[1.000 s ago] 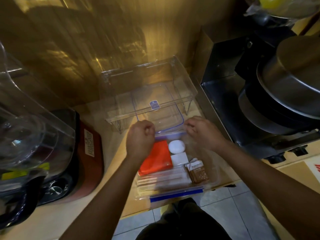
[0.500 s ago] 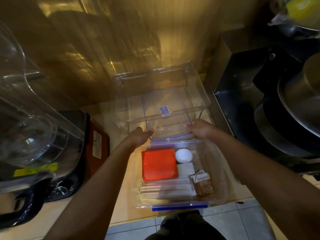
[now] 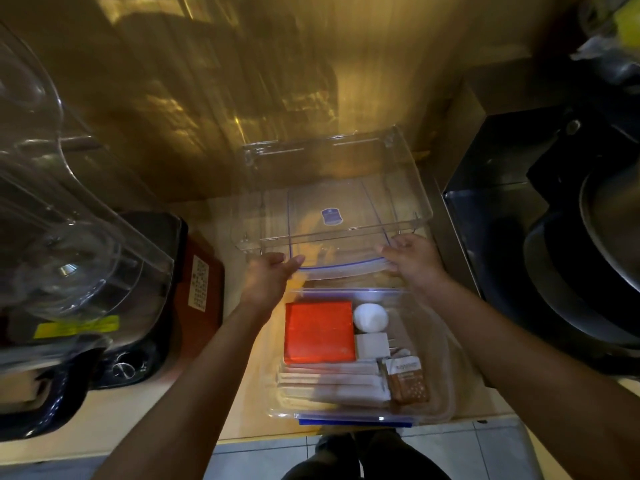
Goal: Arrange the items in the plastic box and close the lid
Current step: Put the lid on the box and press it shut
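A clear plastic box (image 3: 446,375) stands at the counter's front edge, open. Inside lie a flat orange-red packet (image 3: 318,332), a white round object (image 3: 370,317), a white square (image 3: 372,345), a brown sachet (image 3: 407,381) and several white wrapped sticks (image 3: 329,379). Just behind the box, the clear lid (image 3: 339,237) with a blue outline and blue label sits under a clear plastic riser (image 3: 332,150). My left hand (image 3: 272,275) holds the lid's near left corner. My right hand (image 3: 414,259) grips its near right corner.
A big clear blender jar (image 3: 52,202) and a dark appliance with a red-brown side (image 3: 204,282) crowd the left. Steel housing (image 3: 485,168) and stacked metal pots (image 3: 606,244) fill the right. A shiny wall stands close behind. The counter edge (image 3: 242,441) runs just below the box.
Both hands moved from the box's far edge forward to the lid's near corners. The view shifted, so the box now shows fully uncovered.
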